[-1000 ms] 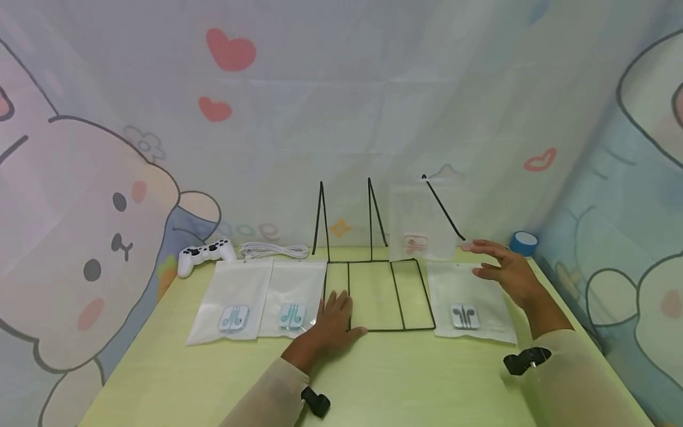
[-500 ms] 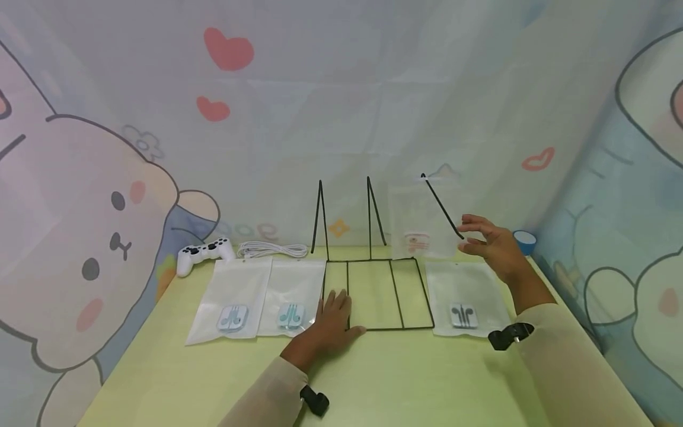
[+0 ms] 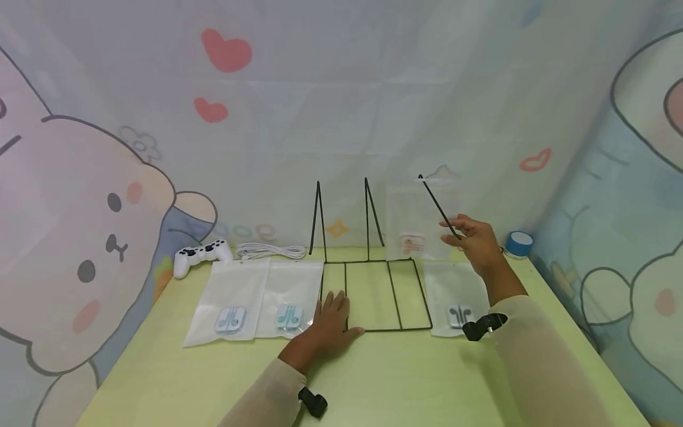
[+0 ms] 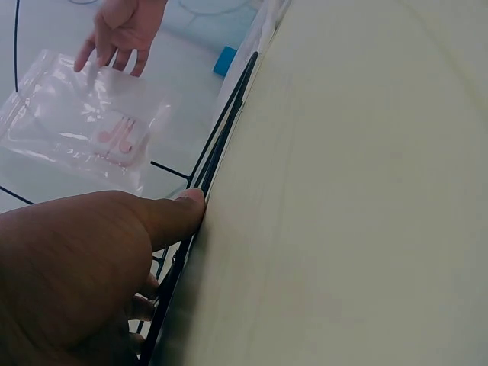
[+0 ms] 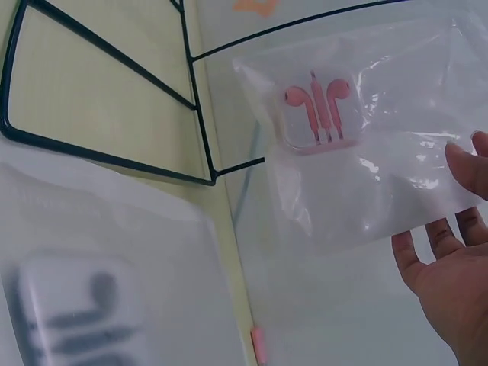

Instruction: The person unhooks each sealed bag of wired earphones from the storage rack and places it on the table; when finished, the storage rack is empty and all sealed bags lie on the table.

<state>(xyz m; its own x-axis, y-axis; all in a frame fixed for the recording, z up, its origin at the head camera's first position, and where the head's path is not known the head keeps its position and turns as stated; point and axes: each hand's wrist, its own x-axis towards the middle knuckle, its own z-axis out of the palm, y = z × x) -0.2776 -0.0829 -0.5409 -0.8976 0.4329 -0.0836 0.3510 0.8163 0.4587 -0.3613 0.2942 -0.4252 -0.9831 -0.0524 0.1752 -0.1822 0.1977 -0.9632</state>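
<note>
A black wire display rack [image 3: 368, 330] has upright prongs at its back. A clear bag with pink earphones in a case [image 3: 412, 242] hangs from the right prong [image 3: 439, 204]. My right hand [image 3: 476, 242] is at the bag's right edge, around the prong's lower end. In the right wrist view its thumb overlaps the bag [image 5: 396, 183] while several fingers spread below the bag's edge. My left hand [image 3: 329, 325] rests on the rack's front left part, fingers extended. In the left wrist view the thumb [image 4: 179, 217] lies along the front wire.
Two bags with earphones, the left bag [image 3: 226, 296] and its neighbour [image 3: 299, 284], lie left of the rack. A bag with dark earphones [image 3: 440, 284] lies right of it. A white game controller [image 3: 201, 255], a white cable coil [image 3: 269, 251] and blue tape [image 3: 519, 244] stand behind.
My right hand has moved left, from beside the prong's end to the hanging bag's edge, its fingers now overlapping the prong. The left hand has stayed on the rack.
</note>
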